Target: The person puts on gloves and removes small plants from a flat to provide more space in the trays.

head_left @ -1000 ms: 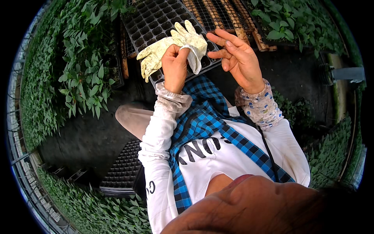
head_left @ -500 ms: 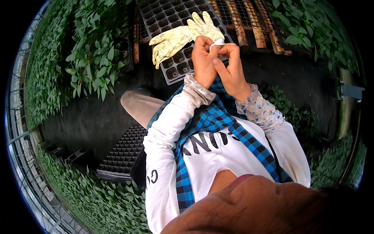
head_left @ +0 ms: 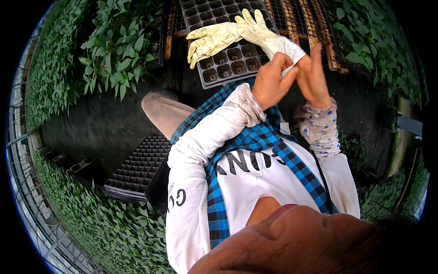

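A pale yellow rubber glove [head_left: 267, 39] stretches over the seedling tray, its white cuff pulled toward me. My left hand [head_left: 272, 82] is closed in a pinch on the near edge of that cuff. At the cuff's mouth, my right hand [head_left: 315, 80] is held flat with a finger stretched upward; its other fingers are partly hidden by the cuff. A second pale yellow glove [head_left: 210, 40] with dirt marks lies across the black seedling tray [head_left: 218, 83], against the first one. The tray's square cells look dark inside.
Wooden slats [head_left: 288, 20] over wire mesh run behind the tray. Leafy green seedlings [head_left: 121, 55] crowd the left, with more plants [head_left: 365, 45] at the right. A stack of black cell trays [head_left: 139, 169] sits on the dark ground at lower left.
Both hands were together at a bunched white cuff. Now the cuff is drawn out long, my right hand has opened and shifted right, and my left hand has moved right and slightly nearer.
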Motion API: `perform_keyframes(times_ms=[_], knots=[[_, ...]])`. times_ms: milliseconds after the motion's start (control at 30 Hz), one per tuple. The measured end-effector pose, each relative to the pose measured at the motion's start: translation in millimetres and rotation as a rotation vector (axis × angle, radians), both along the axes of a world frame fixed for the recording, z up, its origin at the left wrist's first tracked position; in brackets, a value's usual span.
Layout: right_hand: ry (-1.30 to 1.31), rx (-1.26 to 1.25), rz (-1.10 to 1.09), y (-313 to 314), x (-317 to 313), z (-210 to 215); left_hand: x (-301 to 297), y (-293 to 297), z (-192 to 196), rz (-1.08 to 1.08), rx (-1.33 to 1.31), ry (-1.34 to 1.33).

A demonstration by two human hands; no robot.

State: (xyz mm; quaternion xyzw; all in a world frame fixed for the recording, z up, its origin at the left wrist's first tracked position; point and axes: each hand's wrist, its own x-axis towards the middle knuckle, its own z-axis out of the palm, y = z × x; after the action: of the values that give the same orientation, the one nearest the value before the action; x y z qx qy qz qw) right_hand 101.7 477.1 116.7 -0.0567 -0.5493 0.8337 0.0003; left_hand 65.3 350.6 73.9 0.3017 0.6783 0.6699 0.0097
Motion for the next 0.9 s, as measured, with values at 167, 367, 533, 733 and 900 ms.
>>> perform_keyframes(times_ms=[167, 367, 533, 733, 900], knots=[[0.018, -0.527, -0.195, -6, -19, 36, 10, 8, -5, -0.184, 0.282, -0.401], [0.267, 0.122, -0.191, -12, -30, -26, -19, -16, 29, -0.232, 0.553, -0.570], [0.430, 0.724, -0.290, -24, -54, -35, -15, -22, 55, -0.063, 0.185, -0.052], [0.447, 0.480, -0.193, -15, -69, -26, -8, -14, 68, -0.118, -0.008, 0.391], [0.462, 0.139, -0.048, -2, -75, -11, -1, -8, 57, -0.165, -0.087, 0.475]])
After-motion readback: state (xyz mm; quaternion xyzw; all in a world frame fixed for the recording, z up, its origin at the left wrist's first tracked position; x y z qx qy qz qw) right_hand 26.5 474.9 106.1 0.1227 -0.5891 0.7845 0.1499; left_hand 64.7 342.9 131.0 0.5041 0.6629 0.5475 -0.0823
